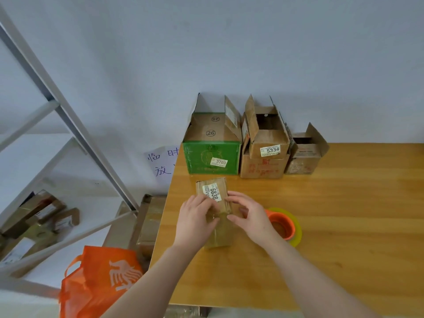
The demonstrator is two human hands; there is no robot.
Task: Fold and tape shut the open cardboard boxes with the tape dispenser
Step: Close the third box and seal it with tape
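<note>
A small brown cardboard box (212, 187) with a white label reading 6838 lies on the wooden table (332, 214) near its left edge. My left hand (195, 220) presses on its left side and top. My right hand (249, 216) grips its right side, fingers curled over the top. The tape roll on an orange dispenser core (284, 224) lies just right of my right hand, untouched. Three open boxes stand at the back: a green one (210, 157) labelled 3703, a brown one (267, 143) labelled 5334 stacked in another, and a small one (306, 154).
Left of the table, an orange plastic bag (101, 285) sits on the floor beside taped cartons (149, 226). A white metal shelf frame (68, 115) holds several parcels (43, 216). A handwritten paper sign (163, 166) hangs on the wall.
</note>
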